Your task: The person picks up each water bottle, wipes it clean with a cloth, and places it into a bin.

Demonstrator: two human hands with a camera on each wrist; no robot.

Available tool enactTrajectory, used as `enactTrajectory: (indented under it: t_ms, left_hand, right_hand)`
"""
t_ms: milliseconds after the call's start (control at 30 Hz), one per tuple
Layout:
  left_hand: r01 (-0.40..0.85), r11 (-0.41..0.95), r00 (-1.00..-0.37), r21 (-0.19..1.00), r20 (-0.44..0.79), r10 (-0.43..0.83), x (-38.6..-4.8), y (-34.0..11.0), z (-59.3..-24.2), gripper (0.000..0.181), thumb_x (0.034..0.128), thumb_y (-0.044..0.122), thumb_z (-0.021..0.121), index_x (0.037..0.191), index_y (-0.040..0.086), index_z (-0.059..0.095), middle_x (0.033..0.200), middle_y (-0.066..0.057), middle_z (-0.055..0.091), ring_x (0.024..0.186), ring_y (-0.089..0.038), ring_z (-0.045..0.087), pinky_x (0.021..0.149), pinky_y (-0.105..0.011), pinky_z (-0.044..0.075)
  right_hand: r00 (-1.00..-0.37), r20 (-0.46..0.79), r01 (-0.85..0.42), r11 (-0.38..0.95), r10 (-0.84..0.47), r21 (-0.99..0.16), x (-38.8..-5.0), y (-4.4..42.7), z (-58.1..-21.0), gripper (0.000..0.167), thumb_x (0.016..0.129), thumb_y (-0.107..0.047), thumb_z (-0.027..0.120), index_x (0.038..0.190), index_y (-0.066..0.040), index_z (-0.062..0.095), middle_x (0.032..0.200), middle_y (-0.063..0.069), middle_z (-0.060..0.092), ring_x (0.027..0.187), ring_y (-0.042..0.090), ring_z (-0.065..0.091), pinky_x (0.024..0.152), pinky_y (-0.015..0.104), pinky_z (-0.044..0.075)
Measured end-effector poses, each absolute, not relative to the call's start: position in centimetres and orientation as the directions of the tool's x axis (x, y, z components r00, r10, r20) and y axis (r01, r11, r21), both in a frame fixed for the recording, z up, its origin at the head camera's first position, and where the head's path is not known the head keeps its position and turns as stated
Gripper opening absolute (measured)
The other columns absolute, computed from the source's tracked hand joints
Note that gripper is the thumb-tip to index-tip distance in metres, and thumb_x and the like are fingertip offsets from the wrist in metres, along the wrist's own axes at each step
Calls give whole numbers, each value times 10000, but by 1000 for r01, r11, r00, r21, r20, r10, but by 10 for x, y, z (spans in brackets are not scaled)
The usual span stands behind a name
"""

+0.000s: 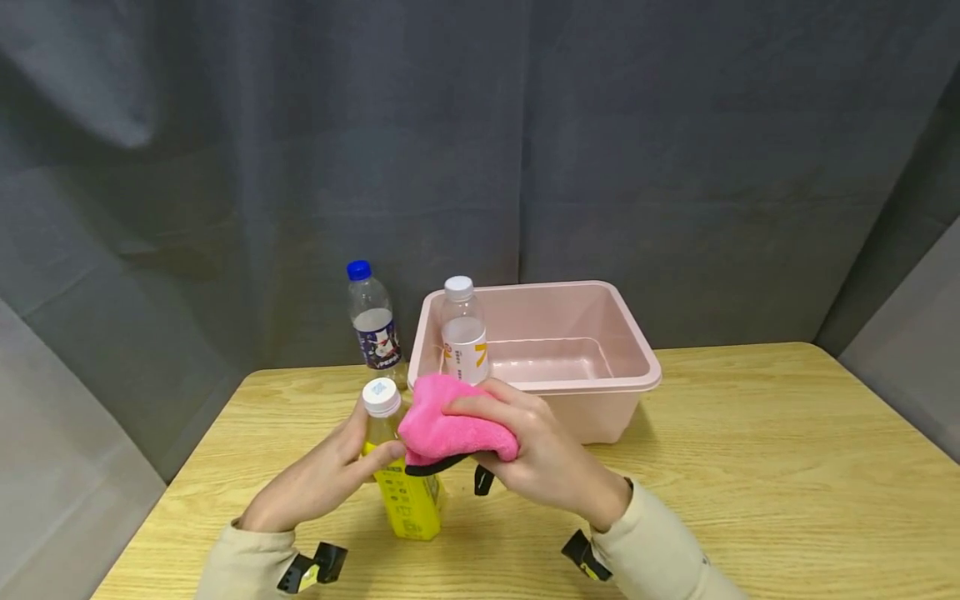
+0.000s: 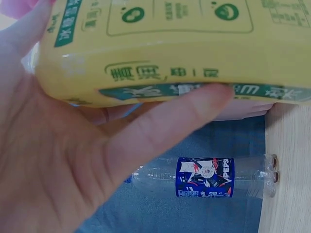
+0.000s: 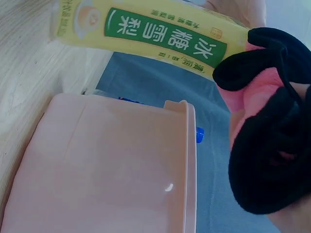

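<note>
A bottle with a yellow label and white cap (image 1: 408, 500) stands slightly tilted above the wooden table, its label filling the top of the left wrist view (image 2: 184, 53). My left hand (image 1: 318, 483) grips it around the upper part, the thumb across the front. My right hand (image 1: 543, 446) holds a bunched pink cloth with a black edge (image 1: 457, 421) beside the bottle's shoulder. In the right wrist view, the cloth's black underside (image 3: 262, 160) is next to the upper end of the yellow label (image 3: 165, 39).
Behind my right hand sits a pink basin (image 1: 585, 400). A clear bottle with a white cap (image 1: 465, 342) rises at the basin's left end. Left of the basin stands a blue-capped bottle (image 1: 378, 337). A dark curtain (image 1: 675, 167) hangs behind the wooden table (image 1: 780, 467).
</note>
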State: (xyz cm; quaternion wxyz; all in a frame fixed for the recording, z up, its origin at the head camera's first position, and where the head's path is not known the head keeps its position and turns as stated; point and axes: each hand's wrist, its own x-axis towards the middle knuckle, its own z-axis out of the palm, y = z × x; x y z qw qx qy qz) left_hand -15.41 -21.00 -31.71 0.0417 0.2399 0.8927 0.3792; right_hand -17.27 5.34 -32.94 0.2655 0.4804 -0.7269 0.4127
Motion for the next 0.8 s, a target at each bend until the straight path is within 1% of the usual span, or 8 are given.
enactTrajectory:
  t_ms: [133, 233, 300, 433, 533, 633, 733, 800]
  left_hand:
    - [387, 603, -887, 698, 102, 450, -153, -210, -316, 769, 1059, 384, 535, 1606, 73, 92, 1623, -261, 219, 1457, -455, 273, 1129, -653, 276]
    - [380, 608, -889, 697, 94, 448, -152, -211, -314, 793, 1060, 386, 532, 1610, 60, 62, 1629, -278, 179, 1464, -472, 241, 1132, -662, 259]
    - [373, 606, -891, 702, 90, 444, -152, -211, -314, 813, 1059, 386, 535, 1613, 59, 39, 1636, -277, 153, 1470, -471, 224, 1137, -662, 245]
    - [372, 592, -889, 715, 90, 450, -153, -210, -315, 811, 1059, 374, 539, 1610, 62, 33, 1626, -273, 189, 1452, -456, 276, 1135, -644, 272]
    - [375, 584, -885, 720, 89, 458, -154, -209, -315, 807, 1062, 369, 533, 1607, 59, 25, 1623, -267, 199, 1448, -451, 287, 1133, -641, 278]
    - [370, 593, -887, 715, 83, 453, -153, -209, -315, 828, 1063, 381, 527, 1613, 57, 0, 1648, -252, 132, 1479, -449, 214, 1150, -650, 225]
    - [372, 601, -889, 707, 85, 450, -153, -209, -315, 832, 1062, 388, 526, 1613, 51, 1, 1653, -250, 111, 1487, -453, 186, 1153, -658, 204]
    - [372, 603, -889, 706, 84, 450, -153, -209, -315, 834, 1062, 389, 526, 1613, 49, 1, 1653, -251, 103, 1488, -456, 178, 1154, -660, 197]
  right_hand:
    - [-390, 759, -921, 207, -521, -331, -173, 52, -334, 440, 743, 129, 740, 1126, -86, 702, 1065, 53, 652, 904, 170, 641, 805, 279, 563]
    - [-390, 742, -921, 224, -546, -319, -172, 52, -338, 419, 756, 124, 731, 1117, -86, 706, 1097, 64, 657, 921, 176, 654, 822, 282, 567]
    - [-397, 725, -918, 239, -563, -317, -172, 52, -340, 418, 750, 130, 720, 1100, -99, 707, 1070, 44, 648, 886, 153, 636, 783, 258, 558]
    - [-425, 666, -905, 313, -614, -289, -171, 53, -344, 410, 723, 119, 722, 1037, -143, 706, 930, -21, 579, 743, 94, 532, 643, 201, 475]
    - [-448, 564, -893, 376, -694, -247, -171, 52, -351, 405, 677, 112, 707, 965, -173, 682, 845, -46, 511, 672, 81, 481, 566, 193, 414]
    - [-472, 402, -881, 428, -784, -200, -171, 49, -362, 397, 635, 101, 690, 905, -187, 653, 818, -55, 497, 654, 76, 481, 537, 207, 393]
    - [-501, 234, -864, 467, -833, -187, -172, 45, -375, 407, 666, 89, 715, 937, -213, 692, 843, -71, 535, 673, 52, 491, 550, 201, 402]
    - [-512, 166, -855, 481, -843, -194, -172, 43, -380, 424, 684, 97, 724, 962, -223, 721, 852, -81, 556, 685, 38, 489, 566, 186, 406]
